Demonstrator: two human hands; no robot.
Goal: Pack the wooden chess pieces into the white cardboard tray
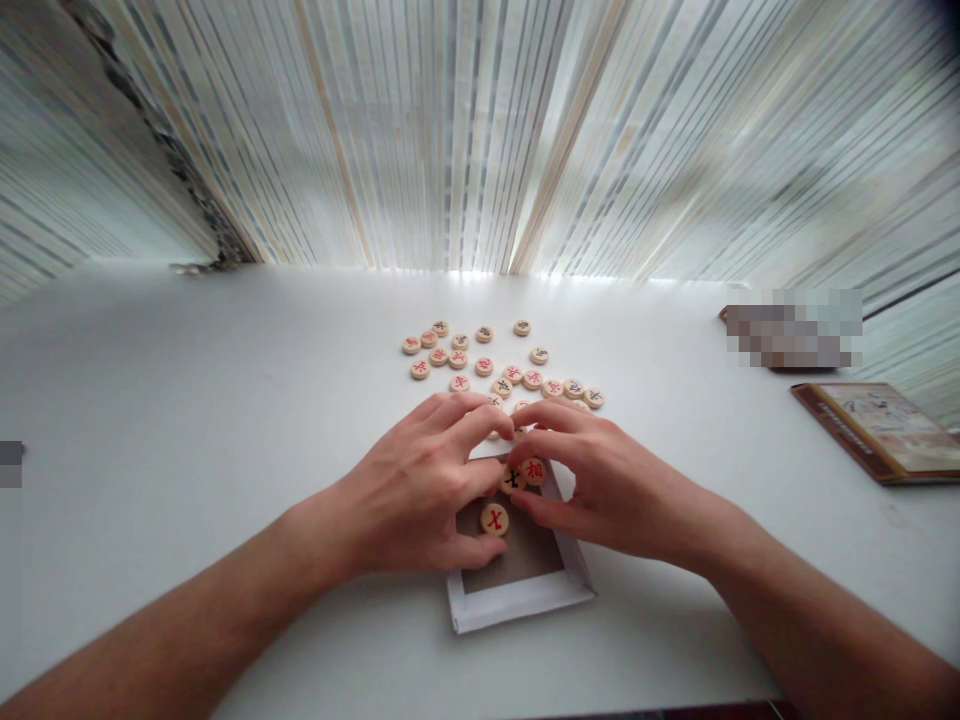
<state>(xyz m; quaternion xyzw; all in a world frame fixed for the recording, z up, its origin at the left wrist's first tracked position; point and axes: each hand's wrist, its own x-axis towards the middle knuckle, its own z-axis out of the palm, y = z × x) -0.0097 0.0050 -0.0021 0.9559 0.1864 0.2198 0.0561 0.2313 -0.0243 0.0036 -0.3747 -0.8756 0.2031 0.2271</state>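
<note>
A shallow white-rimmed box (525, 597) with a brown bottom lies on the white table. Inside or over it are a round wooden piece with a red character (495, 519), a black-marked piece (513, 478) and another red-marked piece (534, 471). My left hand (427, 480) arches over the box's left side, fingers apart, its thumb near the lower red piece. From the right, my right hand (607, 475) curls its thumb and fingers around the black-marked piece. Fingertips of both hands nearly meet at the box's far end, partly hiding pieces there.
Several round pieces (484, 366) with red or black characters lie scattered beyond my hands on the table (225, 400). A brown-edged flat box or book (892, 430) is at the right, with a blurred object (795, 335) behind it. Striped curtains (480, 130) hang behind.
</note>
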